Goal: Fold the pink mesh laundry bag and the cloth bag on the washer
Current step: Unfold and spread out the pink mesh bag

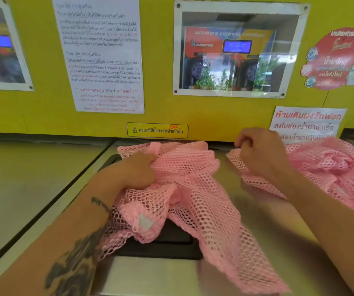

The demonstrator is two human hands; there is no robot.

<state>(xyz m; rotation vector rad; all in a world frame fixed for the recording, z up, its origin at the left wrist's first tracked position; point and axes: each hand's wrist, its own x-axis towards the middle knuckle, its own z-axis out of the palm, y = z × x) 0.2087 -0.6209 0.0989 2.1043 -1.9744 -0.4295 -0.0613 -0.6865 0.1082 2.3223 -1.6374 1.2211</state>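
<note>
A pink mesh laundry bag (pixel 195 189) lies crumpled across the steel washer top (pixel 225 180), with a white label (pixel 145 222) showing on a fold near me. My left hand (pixel 137 171) is closed on a bunch of its mesh at the left. My right hand (pixel 261 154) pinches the edge of more pink mesh (pixel 330 167), heaped at the right of the washer. Whether that heap is part of the same bag or a second one I cannot tell. No separate cloth bag is visible.
A black lid panel (pixel 161 246) sits in the washer top under the mesh. A yellow wall (pixel 161 107) with posted notices and a framed window rises right behind the washer. Another washer top (pixel 22 178) lies to the left.
</note>
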